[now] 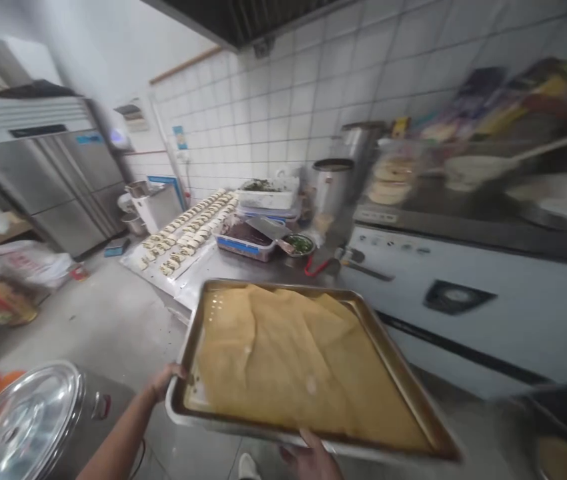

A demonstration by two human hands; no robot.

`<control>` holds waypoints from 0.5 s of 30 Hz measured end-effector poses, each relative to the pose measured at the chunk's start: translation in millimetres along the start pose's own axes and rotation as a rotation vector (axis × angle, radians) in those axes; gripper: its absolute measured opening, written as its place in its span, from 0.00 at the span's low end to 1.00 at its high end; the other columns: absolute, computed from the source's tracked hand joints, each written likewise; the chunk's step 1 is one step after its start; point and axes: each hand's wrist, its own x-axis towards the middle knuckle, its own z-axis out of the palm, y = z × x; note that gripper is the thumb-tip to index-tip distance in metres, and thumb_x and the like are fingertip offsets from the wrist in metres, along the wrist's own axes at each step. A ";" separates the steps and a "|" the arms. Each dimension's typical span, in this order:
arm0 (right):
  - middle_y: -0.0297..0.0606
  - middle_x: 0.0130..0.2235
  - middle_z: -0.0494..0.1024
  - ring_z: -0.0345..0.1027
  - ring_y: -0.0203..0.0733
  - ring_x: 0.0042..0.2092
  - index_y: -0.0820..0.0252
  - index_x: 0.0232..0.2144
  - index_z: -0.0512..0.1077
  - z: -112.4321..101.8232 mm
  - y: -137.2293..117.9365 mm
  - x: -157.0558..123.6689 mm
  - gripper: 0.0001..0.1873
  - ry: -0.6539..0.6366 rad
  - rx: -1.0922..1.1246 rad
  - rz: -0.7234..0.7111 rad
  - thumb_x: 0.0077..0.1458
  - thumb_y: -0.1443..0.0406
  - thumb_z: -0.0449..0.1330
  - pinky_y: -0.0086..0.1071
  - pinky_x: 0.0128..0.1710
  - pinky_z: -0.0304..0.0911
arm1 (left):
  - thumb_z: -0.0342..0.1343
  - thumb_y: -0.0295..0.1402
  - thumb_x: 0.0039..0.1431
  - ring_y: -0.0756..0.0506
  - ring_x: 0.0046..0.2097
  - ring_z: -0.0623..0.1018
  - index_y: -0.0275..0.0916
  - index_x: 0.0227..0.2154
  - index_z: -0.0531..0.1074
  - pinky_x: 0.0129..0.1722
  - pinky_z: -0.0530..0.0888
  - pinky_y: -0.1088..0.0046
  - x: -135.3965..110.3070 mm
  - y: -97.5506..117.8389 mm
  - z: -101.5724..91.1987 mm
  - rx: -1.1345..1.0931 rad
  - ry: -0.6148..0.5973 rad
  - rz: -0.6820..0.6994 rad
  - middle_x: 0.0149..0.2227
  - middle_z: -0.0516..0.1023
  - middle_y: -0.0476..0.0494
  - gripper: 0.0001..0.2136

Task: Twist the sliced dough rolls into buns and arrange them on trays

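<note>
I carry a large metal baking tray [403,380] lined with oily brown paper [293,360], held level in front of me. My left hand [163,381] grips the tray's near left corner, fingers curled round the rim. My right hand [311,459] holds the near long edge from below, thumb on the rim. The tray's far end hangs over the steel counter [243,267].
The counter holds rows of rolled dough pieces [191,230], a container of dark filling [244,239], a small bowl of greens [299,245] and a white tub [268,195]. A white appliance [463,307] stands to the right, a lidded steel pot [28,420] at lower left, a steel fridge [58,180] behind.
</note>
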 end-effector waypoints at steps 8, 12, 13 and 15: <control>0.33 0.27 0.75 0.70 0.41 0.30 0.54 0.26 0.72 86.8 -3.3 53.0 0.12 -0.593 -0.698 0.160 0.36 0.57 0.63 0.28 0.23 0.60 | 0.51 0.40 0.44 0.39 0.41 0.75 0.31 0.36 0.69 0.39 0.71 0.66 90.4 127.6 -95.9 0.713 0.550 0.256 0.36 0.76 0.37 0.19; 0.39 0.34 0.76 0.70 0.42 0.35 0.59 0.36 0.71 66.9 -92.9 69.2 0.16 -0.303 -0.875 -0.224 0.47 0.57 0.55 0.33 0.34 0.64 | 0.48 0.41 0.49 0.37 0.50 0.70 0.35 0.46 0.64 0.46 0.66 0.61 119.2 146.1 -94.7 1.034 0.792 0.384 0.47 0.69 0.33 0.22; 0.41 0.37 0.76 0.70 0.43 0.39 0.60 0.38 0.70 55.2 -114.8 77.3 0.17 -0.102 -0.934 -0.348 0.50 0.57 0.52 0.35 0.39 0.63 | 0.47 0.42 0.51 0.37 0.49 0.70 0.36 0.45 0.64 0.45 0.66 0.60 124.8 144.2 -89.7 1.154 0.803 0.379 0.47 0.69 0.33 0.21; 0.45 0.43 0.73 0.67 0.46 0.46 0.61 0.42 0.68 31.9 -145.8 97.2 0.18 0.246 -1.110 -0.450 0.52 0.59 0.49 0.37 0.46 0.59 | 0.46 0.45 0.51 0.35 0.47 0.71 0.35 0.42 0.65 0.43 0.67 0.59 135.2 136.0 -76.8 1.326 0.748 0.268 0.45 0.70 0.31 0.21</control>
